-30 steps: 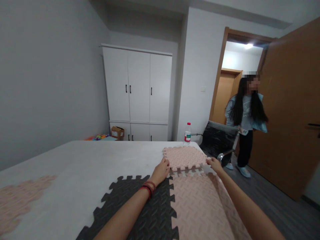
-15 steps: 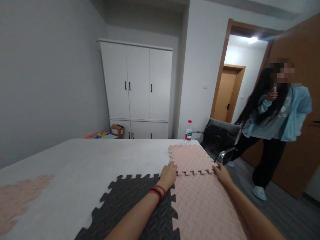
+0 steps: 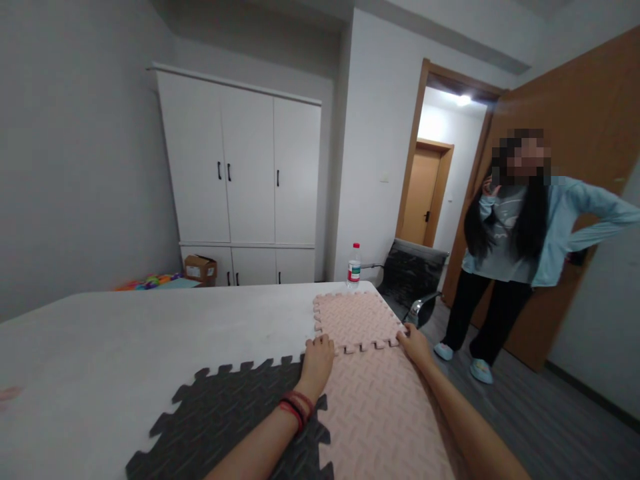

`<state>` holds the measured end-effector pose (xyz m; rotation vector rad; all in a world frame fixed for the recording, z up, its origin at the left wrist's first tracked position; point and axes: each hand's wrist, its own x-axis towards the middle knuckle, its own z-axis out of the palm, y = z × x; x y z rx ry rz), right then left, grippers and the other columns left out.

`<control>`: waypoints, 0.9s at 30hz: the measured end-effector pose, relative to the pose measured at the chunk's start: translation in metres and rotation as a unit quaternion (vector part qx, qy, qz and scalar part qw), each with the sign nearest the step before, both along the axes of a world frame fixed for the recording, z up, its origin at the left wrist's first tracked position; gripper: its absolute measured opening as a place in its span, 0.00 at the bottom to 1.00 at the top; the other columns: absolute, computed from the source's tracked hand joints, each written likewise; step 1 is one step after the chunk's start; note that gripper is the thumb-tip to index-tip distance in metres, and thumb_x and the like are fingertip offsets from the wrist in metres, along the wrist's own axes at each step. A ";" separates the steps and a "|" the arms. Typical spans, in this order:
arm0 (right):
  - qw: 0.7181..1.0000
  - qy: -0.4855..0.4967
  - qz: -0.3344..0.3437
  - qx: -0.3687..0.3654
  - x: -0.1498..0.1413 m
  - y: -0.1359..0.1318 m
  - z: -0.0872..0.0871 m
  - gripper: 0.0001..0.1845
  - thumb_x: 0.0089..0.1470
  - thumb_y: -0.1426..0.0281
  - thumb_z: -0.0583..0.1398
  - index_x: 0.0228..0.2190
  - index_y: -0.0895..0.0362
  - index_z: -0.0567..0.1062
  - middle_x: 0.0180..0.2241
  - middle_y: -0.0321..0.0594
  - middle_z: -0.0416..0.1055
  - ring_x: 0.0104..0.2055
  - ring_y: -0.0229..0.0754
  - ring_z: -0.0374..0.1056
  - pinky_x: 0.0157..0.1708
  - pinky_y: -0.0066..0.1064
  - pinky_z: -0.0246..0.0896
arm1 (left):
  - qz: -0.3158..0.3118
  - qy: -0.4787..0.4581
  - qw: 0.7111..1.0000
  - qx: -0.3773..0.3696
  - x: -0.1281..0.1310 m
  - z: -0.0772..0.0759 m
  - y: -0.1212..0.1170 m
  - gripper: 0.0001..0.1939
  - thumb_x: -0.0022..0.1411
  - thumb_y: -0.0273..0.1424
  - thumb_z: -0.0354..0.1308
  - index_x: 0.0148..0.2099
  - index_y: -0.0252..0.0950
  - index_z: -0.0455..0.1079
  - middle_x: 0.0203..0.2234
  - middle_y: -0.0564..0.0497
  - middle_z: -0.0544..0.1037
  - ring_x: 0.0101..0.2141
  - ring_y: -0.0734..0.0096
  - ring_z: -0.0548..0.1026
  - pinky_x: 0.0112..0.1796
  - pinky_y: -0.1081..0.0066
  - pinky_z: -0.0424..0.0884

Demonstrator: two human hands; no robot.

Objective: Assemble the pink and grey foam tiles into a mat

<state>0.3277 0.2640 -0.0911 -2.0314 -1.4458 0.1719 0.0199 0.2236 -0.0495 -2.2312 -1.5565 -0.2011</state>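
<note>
Two pink foam mat tiles lie in line along the table's right side, the far tile (image 3: 356,315) and the near tile (image 3: 380,413). Their toothed edges meet at a seam where small dark gaps show. My left hand (image 3: 319,360), with red cords on its wrist, has its fingers curled at the left end of this seam. At the right end, my right hand (image 3: 415,343) pinches the pink edge, thumb on top and the other fingers partly hidden. A black foam tile (image 3: 235,413) lies left of the near pink tile, partly under my left forearm.
A water bottle (image 3: 354,267) with a red cap stands at the far end of the white table (image 3: 150,327). Beyond the right corner is a black chair (image 3: 413,277). A person (image 3: 510,227) stands by the open door. White cabinets (image 3: 245,173) line the back.
My view has turned right, so the table and tiles sit further left. Both hands stay at the seam's ends. The person now stands with one arm bent out at the side.
</note>
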 end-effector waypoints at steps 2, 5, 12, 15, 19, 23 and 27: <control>1.000 -0.005 0.002 -0.003 -0.001 -0.001 0.000 0.26 0.52 0.63 0.52 0.50 0.61 0.66 0.43 0.48 0.72 0.46 0.44 0.68 0.44 0.30 0.57 | 0.018 0.005 1.000 -0.002 0.004 0.002 -0.003 0.11 0.62 0.34 0.54 0.45 0.33 0.67 0.40 0.49 0.73 0.40 0.67 0.72 0.41 0.60 0.70; 1.000 -0.010 0.007 -0.009 -0.002 -0.003 0.002 0.25 0.52 0.62 0.52 0.50 0.60 0.66 0.44 0.48 0.72 0.46 0.44 0.68 0.44 0.30 0.57 | 0.039 0.008 0.999 -0.009 0.008 0.004 -0.006 0.11 0.62 0.34 0.54 0.44 0.33 0.67 0.40 0.49 0.73 0.40 0.67 0.72 0.41 0.61 0.70; 0.999 -0.027 0.019 -0.005 -0.005 -0.007 0.007 0.25 0.53 0.63 0.51 0.51 0.59 0.65 0.45 0.47 0.71 0.46 0.43 0.68 0.44 0.30 0.57 | 0.048 0.022 0.998 -0.030 0.010 0.005 -0.007 0.12 0.62 0.36 0.54 0.44 0.33 0.68 0.40 0.49 0.73 0.40 0.68 0.72 0.40 0.61 0.71; 0.999 -0.038 0.035 0.005 -0.006 -0.008 0.007 0.23 0.53 0.65 0.50 0.50 0.57 0.67 0.44 0.44 0.72 0.45 0.42 0.68 0.43 0.29 0.57 | 0.049 0.033 0.998 -0.036 0.010 0.005 -0.006 0.13 0.62 0.36 0.55 0.44 0.33 0.68 0.40 0.49 0.73 0.40 0.68 0.72 0.41 0.61 0.71; 0.998 -0.050 0.048 0.005 -0.007 -0.008 0.006 0.22 0.53 0.64 0.50 0.49 0.56 0.68 0.43 0.44 0.72 0.46 0.43 0.67 0.43 0.29 0.57 | 0.052 0.043 0.997 -0.044 0.009 0.002 -0.005 0.13 0.62 0.36 0.55 0.44 0.33 0.68 0.40 0.49 0.73 0.40 0.68 0.73 0.41 0.60 0.71; 0.996 -0.064 0.058 -0.006 -0.006 -0.008 0.006 0.23 0.54 0.64 0.49 0.49 0.57 0.69 0.43 0.45 0.73 0.46 0.43 0.67 0.44 0.29 0.57 | 0.041 0.046 0.997 -0.042 0.007 -0.001 -0.005 0.13 0.61 0.36 0.55 0.44 0.33 0.68 0.40 0.49 0.73 0.40 0.68 0.73 0.41 0.60 0.71; 0.994 -0.084 0.072 -0.014 -0.006 -0.008 0.006 0.22 0.55 0.63 0.49 0.48 0.57 0.70 0.45 0.44 0.72 0.47 0.42 0.67 0.45 0.29 0.56 | 0.017 0.035 0.999 -0.024 0.006 -0.003 -0.004 0.14 0.62 0.36 0.55 0.46 0.33 0.67 0.41 0.48 0.73 0.41 0.66 0.72 0.42 0.59 0.70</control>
